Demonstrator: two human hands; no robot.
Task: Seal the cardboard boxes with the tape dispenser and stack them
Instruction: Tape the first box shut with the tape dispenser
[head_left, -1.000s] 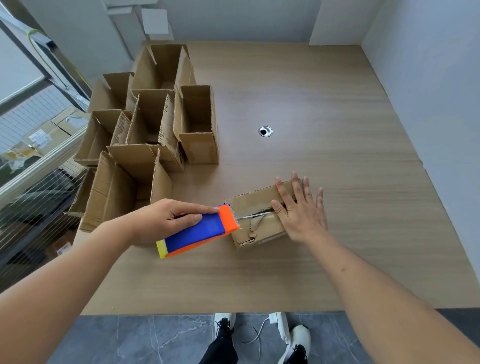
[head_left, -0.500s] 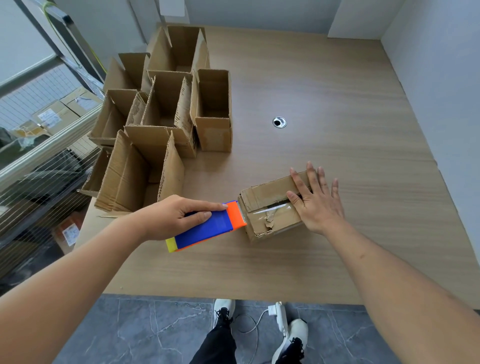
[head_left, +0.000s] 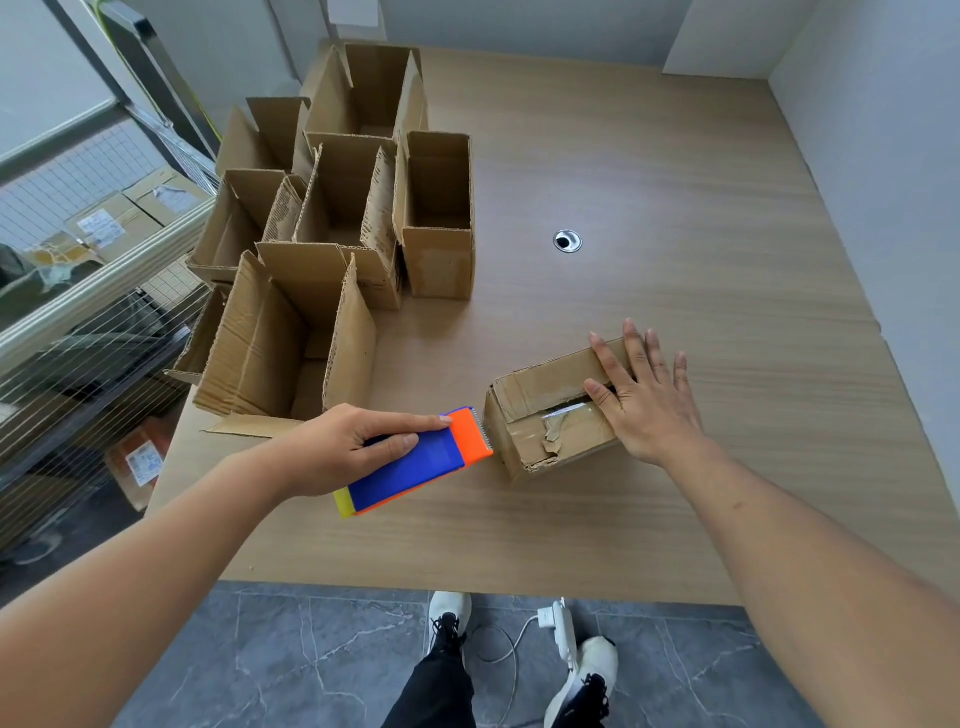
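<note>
A small closed cardboard box (head_left: 540, 410) lies on the wooden table (head_left: 675, 208), with a strip of clear tape along its top seam. My right hand (head_left: 641, 397) presses flat on the box's top, fingers spread. My left hand (head_left: 348, 444) grips a blue, orange and yellow tape dispenser (head_left: 415, 462). Its toothed orange end sits just left of the box's near end, very close to it.
Several open cardboard boxes (head_left: 343, 234) with raised flaps crowd the table's left side. A round cable grommet (head_left: 567, 241) sits mid-table. A wire rack (head_left: 78, 338) with parcels stands to the left. My feet and a power strip (head_left: 558, 623) are on the floor below.
The tape dispenser has moved left off the box top to beside its end, leaving tape along the seam. My right hand stays pressed on the box.
</note>
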